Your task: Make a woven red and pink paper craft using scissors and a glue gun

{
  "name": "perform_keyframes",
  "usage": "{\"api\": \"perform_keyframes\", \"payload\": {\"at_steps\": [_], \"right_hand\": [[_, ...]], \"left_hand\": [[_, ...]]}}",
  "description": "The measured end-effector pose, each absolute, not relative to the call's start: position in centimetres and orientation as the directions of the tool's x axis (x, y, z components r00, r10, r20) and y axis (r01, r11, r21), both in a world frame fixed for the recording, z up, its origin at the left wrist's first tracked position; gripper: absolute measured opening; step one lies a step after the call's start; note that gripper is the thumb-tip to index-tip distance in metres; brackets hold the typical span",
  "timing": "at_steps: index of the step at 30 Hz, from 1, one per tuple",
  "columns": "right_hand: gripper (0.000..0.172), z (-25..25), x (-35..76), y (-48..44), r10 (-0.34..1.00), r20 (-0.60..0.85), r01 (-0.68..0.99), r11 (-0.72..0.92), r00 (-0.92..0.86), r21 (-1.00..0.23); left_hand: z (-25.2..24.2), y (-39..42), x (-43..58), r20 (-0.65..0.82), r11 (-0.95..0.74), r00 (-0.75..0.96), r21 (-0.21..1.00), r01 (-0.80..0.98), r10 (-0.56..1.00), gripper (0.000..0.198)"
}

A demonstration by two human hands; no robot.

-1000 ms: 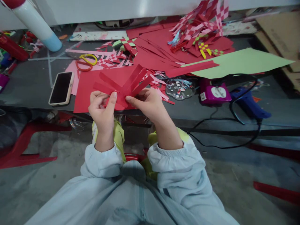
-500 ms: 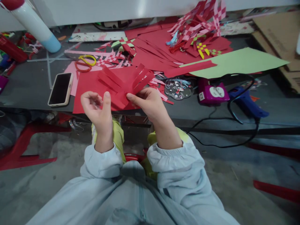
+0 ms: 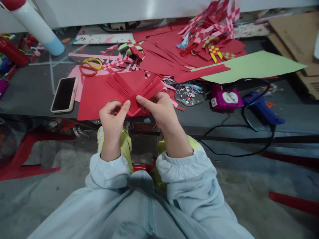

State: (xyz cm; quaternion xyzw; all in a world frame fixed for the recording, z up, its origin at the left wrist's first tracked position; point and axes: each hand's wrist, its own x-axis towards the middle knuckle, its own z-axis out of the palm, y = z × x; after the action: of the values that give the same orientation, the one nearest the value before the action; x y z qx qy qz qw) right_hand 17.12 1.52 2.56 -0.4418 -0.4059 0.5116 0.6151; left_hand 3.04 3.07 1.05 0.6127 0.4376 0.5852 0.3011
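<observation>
While the left hand [image 3: 112, 114] and right hand [image 3: 163, 109] pinch the fanned red strips [image 3: 134, 97] between thumbs and fingers, over a red sheet [image 3: 91, 94] on the table [image 3: 30, 94], a phone [image 3: 64, 94] and scissors [image 3: 86, 61] lie leftward; a bead tray [image 3: 196, 99], purple box [image 3: 224, 98] and glue gun [image 3: 263, 108] sit rightward, its cable [image 3: 234, 154] drooping past the front, and paper scraps [image 3: 117, 63] crowd close behind.

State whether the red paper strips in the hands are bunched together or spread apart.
Spread apart: the strips fan into a V, with the left hand and right hand pinching near its base.
</observation>
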Motion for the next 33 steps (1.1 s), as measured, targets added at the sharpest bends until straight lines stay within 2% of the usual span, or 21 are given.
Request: {"api": "perform_keyframes", "payload": {"at_steps": [4,10,13,16,20,25,29,33], "right_hand": [[0.041,2.7,17.4,1.5,0.988,0.040,-0.213,0.070,0.146,-0.975],[0.031,2.5,17.5,1.4,0.984,0.055,-0.148,0.081,0.170,-0.986],[0.028,2.1,17.5,1.6,0.980,0.050,-0.213,0.091,0.192,-0.973],[0.028,1.8,17.5,1.8,0.979,0.004,-0.302,0.066,0.202,-0.951],[0.030,1.9,17.7,1.8,0.987,-0.031,-0.324,0.022,0.157,-0.946],[0.031,2.1,17.7,1.6,0.990,-0.015,-0.336,0.033,0.140,-0.941],[0.026,2.0,17.7,1.6,0.994,-0.015,-0.277,0.015,0.108,-0.961],[0.030,1.8,17.8,1.5,0.998,-0.042,-0.254,-0.030,0.043,-0.967]], "left_hand": [[1.1,3.1,2.9,0.462,-0.445,-0.056,0.875,0.191,0.885,0.029],[1.0,3.2,2.9,0.458,-0.443,-0.039,0.876,0.191,0.888,0.032],[0.6,3.2,2.8,0.417,-0.409,-0.006,0.895,0.177,0.909,0.030],[0.3,3.2,2.6,0.353,-0.363,0.088,0.920,0.145,0.931,0.018],[0.3,3.1,2.6,0.340,-0.356,0.141,0.928,0.113,0.930,0.008],[0.6,3.2,3.1,0.347,-0.347,0.014,0.937,0.029,0.938,0.017],[0.7,3.3,3.5,0.270,-0.271,-0.036,0.960,-0.065,0.962,0.029],[0.8,3.2,3.7,0.219,-0.223,-0.049,0.965,-0.135,0.975,0.034]]}}
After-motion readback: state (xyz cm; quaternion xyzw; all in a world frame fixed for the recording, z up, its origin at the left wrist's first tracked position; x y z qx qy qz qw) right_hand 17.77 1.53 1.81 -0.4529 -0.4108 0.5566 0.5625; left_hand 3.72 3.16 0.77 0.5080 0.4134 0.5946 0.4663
